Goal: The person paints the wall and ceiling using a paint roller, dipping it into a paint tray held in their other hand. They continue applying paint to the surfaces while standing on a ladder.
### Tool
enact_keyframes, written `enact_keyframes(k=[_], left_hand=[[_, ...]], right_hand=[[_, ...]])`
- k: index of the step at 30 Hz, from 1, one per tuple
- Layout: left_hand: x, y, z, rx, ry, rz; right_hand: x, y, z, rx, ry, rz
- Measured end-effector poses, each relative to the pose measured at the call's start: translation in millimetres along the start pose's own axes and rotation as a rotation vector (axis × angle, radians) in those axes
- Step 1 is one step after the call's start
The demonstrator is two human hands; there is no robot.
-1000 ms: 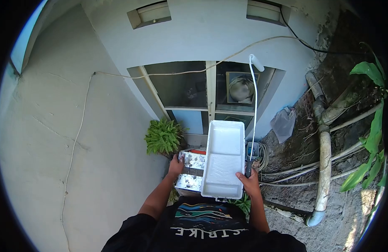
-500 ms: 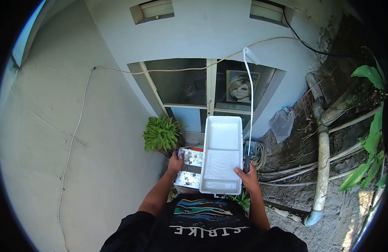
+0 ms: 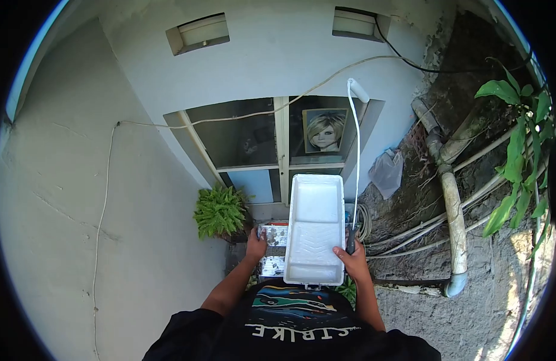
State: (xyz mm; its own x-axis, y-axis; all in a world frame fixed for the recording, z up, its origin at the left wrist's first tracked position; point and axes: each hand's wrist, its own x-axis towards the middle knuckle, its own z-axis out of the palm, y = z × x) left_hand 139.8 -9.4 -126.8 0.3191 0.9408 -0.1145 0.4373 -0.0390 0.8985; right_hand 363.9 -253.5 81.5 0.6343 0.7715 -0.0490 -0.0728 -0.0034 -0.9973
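Note:
A white paint tray (image 3: 317, 231) with white paint in it is in front of my chest. My right hand (image 3: 354, 260) grips its right edge, thumb on the rim, together with the dark handle of a paint roller (image 3: 359, 91). The roller's thin white frame points up and away, with its white sleeve at the far end. My left hand (image 3: 255, 245) is closed on the left edge of a silvery, paint-spotted board (image 3: 273, 235). The tray covers the board's right part.
A green fern (image 3: 220, 212) stands at the window's lower left. Ahead is a wall with a window (image 3: 282, 135) and a cable (image 3: 229, 117) strung across. On the right are a thick pipe (image 3: 454, 222), thinner pipes, a plastic bag (image 3: 386, 174) and leafy plants (image 3: 511, 162).
The view has shifted, so the wall, window and pipes appear further left. The tray and roller sit slightly lower in view. Both hands keep their holds.

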Motion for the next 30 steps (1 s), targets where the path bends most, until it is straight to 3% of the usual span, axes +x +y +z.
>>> enact_keyframes(k=[10, 20, 30], left_hand=[[7, -14, 3, 0.075, -0.02, 0.022], [0, 3, 0, 0.16, -0.047, 0.011], [-8, 19, -3, 0.187, -0.007, -0.028]], right_hand=[[-30, 1, 21, 0.052, 0.104, 0.06], [-41, 3, 38, 0.063, 0.261, 0.037], [-61, 6, 52, 0.112, 0.291, 0.056]])
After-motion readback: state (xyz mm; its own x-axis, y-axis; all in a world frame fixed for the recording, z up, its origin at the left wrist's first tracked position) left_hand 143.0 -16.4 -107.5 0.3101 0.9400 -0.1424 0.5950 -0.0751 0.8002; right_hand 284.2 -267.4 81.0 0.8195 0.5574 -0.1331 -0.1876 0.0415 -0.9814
